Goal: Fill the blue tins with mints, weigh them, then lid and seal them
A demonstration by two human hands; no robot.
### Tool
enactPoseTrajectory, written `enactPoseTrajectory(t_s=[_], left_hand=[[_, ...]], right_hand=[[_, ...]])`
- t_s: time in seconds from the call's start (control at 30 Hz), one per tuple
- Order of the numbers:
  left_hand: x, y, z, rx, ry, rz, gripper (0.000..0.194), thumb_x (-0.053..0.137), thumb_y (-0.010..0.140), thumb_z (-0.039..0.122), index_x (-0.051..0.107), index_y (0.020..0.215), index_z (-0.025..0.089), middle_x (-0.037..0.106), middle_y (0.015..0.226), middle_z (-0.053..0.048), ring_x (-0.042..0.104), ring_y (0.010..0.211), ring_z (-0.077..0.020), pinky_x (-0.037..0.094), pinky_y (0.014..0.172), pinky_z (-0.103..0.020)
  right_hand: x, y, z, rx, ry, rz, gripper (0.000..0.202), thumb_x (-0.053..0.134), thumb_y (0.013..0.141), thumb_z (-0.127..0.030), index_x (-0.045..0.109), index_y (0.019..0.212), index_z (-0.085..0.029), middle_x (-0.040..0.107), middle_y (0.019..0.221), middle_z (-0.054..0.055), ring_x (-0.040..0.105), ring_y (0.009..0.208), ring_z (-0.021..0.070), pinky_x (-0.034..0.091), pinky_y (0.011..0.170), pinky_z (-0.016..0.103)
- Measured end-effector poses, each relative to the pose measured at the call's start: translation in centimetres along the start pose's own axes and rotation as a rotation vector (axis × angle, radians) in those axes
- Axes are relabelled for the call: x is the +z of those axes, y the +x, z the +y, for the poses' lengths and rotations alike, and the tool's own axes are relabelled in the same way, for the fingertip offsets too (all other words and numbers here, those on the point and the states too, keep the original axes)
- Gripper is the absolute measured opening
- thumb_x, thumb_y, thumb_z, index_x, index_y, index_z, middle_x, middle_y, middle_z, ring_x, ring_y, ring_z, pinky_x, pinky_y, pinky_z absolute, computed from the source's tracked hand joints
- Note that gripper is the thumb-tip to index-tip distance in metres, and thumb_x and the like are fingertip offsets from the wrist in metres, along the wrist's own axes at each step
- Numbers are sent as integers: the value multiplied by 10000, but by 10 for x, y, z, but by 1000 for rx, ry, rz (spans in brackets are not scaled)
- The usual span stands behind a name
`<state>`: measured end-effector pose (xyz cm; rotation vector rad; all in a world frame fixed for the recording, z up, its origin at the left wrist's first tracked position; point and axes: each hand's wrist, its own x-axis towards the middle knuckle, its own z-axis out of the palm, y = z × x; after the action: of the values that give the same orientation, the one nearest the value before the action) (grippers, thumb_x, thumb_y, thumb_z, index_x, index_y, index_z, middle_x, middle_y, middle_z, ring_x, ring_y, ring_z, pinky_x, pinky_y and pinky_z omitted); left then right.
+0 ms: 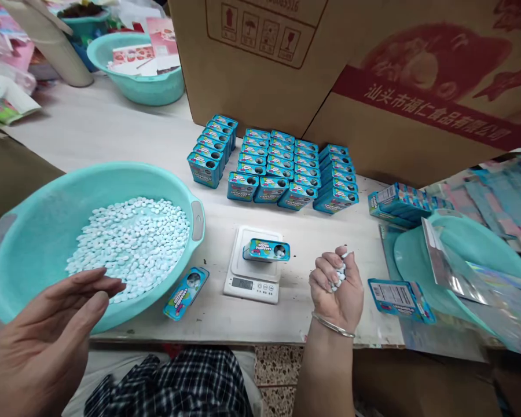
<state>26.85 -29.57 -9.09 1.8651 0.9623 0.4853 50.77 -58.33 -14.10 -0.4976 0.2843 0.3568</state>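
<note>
1. My right hand (338,292) is closed around white candies (340,277); some show between fingers and palm. I judge that loosening this grip too fast could spill them onto the surface (295,318).
2. My left hand (54,341) is open near the basin (39,214); I see nothing gripped in it.
3. The tin (267,249) sits on the scale (256,271). A bump could, I think, tip it or disturb the reading.
4. Its top's long axis runs left to right, with the round hole at the right end.
</note>
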Motion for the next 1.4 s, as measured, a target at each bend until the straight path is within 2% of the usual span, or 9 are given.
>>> enactPoseTrajectory(t_s=[0.1, 0.2, 0.37, 0.47, 0.7, 0.8, 0.9, 1.2, 1.4], left_hand=[[18, -9, 18, -159, -11, 124, 208, 660, 791, 502, 651, 994, 458, 712, 953, 126, 651, 1081, -340, 425, 1096, -682], [27, -11, 19, -128, -41, 103, 274, 673, 773, 527, 667, 1010, 391, 723, 947, 64, 678, 1001, -316, 496, 1041, -634], [34, -11, 4, 20, -70, -157, 322, 673, 816, 445, 640, 1108, 312, 735, 989, -4, 698, 947, -243, 595, 920, -459], [47, -5, 14, 211, 8, -325, 368, 660, 849, 396, 587, 1203, 330, 704, 1095, -11, 676, 995, -216, 576, 926, -413], [131, 34, 72, 760, 260, -587, 613, 699, 805, 273, 452, 1361, 197, 561, 1331, -111, 501, 1236, -280, 433, 1051, -474], [170, 46, 79, 816, 340, -625, 597, 748, 740, 264, 523, 1281, 151, 601, 1231, -121, 536, 1144, -297, 460, 979, -460], [191, 49, 76, 819, 338, -635, 477, 755, 732, 284, 596, 1165, 160, 637, 1106, -92, 570, 1048, -275, 473, 920, -421], [198, 47, 71, 785, 296, -622, 312, 695, 787, 249, 620, 1083, 184, 646, 1036, -61, 578, 1003, -247, 482, 896, -388], [178, 50, 70, 791, 293, -659, 611, 745, 751, 265, 491, 1295, 154, 576, 1248, -121, 523, 1174, -280, 461, 1006, -439]], right_hand=[[8, 1, 3, -9, 1, 1, 47, 563, 921, -224, 568, 894, -186, 463, 635, -77, 401, 432, 40, 272, 325, 135], [14, 1, 5, -18, -3, 0, 72, 540, 935, -236, 570, 895, -185, 462, 632, -76, 395, 429, 41, 271, 322, 134], [19, -1, 7, -31, 2, 7, 111, 504, 951, -235, 575, 885, -181, 463, 625, -72, 399, 428, 41, 274, 328, 134], [25, 1, 11, -42, 3, 33, 142, 487, 958, -246, 574, 867, -182, 462, 614, -74, 394, 421, 38, 267, 331, 133], [58, 10, 36, -174, -116, 54, 114, 579, 911, -289, 585, 870, -184, 453, 594, -96, 406, 433, 28, 320, 397, 139], [68, 15, 47, -265, -200, 61, 144, 635, 866, -319, 594, 864, -181, 469, 595, -94, 425, 454, 30, 356, 436, 149], [72, 18, 54, -339, -271, 47, 193, 657, 843, -361, 607, 858, -175, 483, 593, -87, 449, 478, 40, 395, 474, 169], [72, 22, 57, -358, -311, 41, 249, 680, 824, -409, 605, 855, -174, 460, 593, -92, 421, 466, 33, 358, 445, 164], [56, 29, 31, -105, -97, -27, 123, 612, 885, -291, 552, 841, -193, 405, 552, -116, 337, 393, 26, 228, 351, 137]])
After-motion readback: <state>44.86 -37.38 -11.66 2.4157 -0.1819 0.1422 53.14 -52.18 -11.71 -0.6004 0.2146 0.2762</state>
